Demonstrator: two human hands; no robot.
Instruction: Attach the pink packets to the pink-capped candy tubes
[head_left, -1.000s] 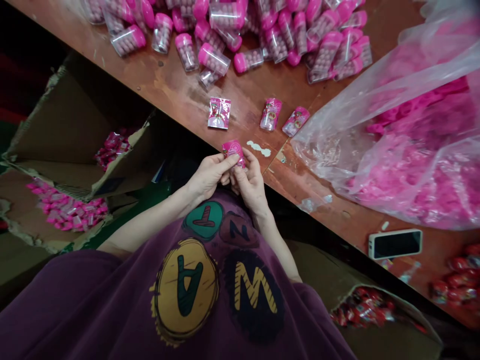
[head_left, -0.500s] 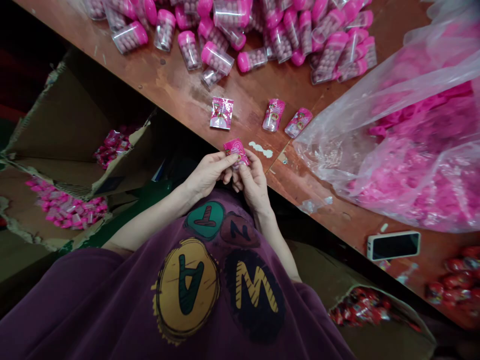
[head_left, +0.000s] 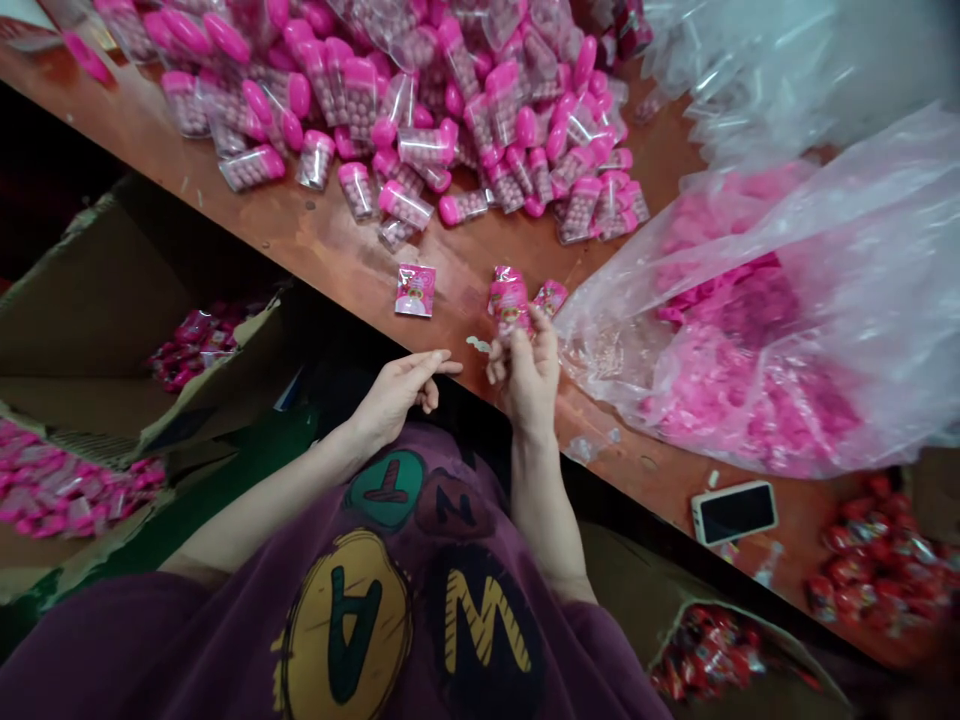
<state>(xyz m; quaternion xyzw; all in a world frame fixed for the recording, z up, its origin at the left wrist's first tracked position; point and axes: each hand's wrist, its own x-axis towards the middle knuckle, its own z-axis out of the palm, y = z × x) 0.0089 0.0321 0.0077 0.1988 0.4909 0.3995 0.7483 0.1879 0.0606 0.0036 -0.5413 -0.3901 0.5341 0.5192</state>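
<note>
My right hand (head_left: 529, 375) reaches over the table edge, thumb and fingers pinched at the near end of a shiny pink printed packet (head_left: 509, 290). The fingers partly cover that packet, and I cannot tell whether a second packet lies under or against it. Just to the right, another pink packet (head_left: 551, 297) lies partly behind the fingertips. My left hand (head_left: 405, 393) hovers by the table edge, index finger stretched out, with nothing visible in it. Farther left on the table lies a flat pink sachet (head_left: 415, 291), apart from both hands.
Pink-capped clear tubes of small balls (head_left: 405, 205) are heaped at the back. A clear bag of pink pieces (head_left: 750, 380) stands right, near a phone (head_left: 735, 512) and red wrapped items (head_left: 877, 560). Open cardboard boxes (head_left: 82, 330) with pink packets stand left below the edge.
Both hands held a pink packet together near my body. They have parted: my right hand has moved forward to the packets on the table, and my left hand has let go. The view has shifted.
</note>
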